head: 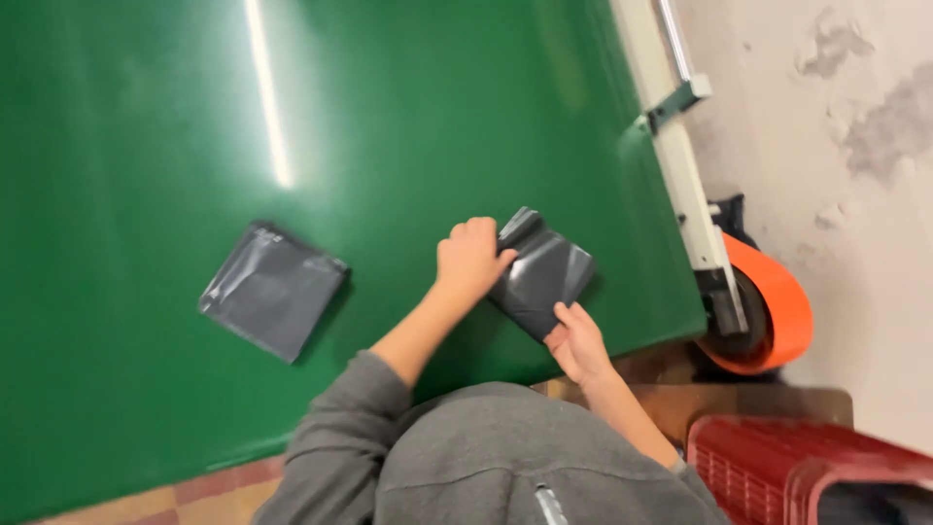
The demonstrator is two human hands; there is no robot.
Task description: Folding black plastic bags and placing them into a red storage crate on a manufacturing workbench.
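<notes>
Grey sleeves fill the bottom of your head view. Your left hand (471,258) is curled shut over the upper left corner of a dark grey plastic parcel (544,274); your right hand (577,338) pinches its lower edge. That parcel lies on the green belt (146,146), close to the belt's near right corner. Well left of your left hand lies a second grey parcel (273,289), with open belt beyond both. Right of your right hand: a white side rail (680,165), an orange roller (773,301) and a red crate (777,467).
</notes>
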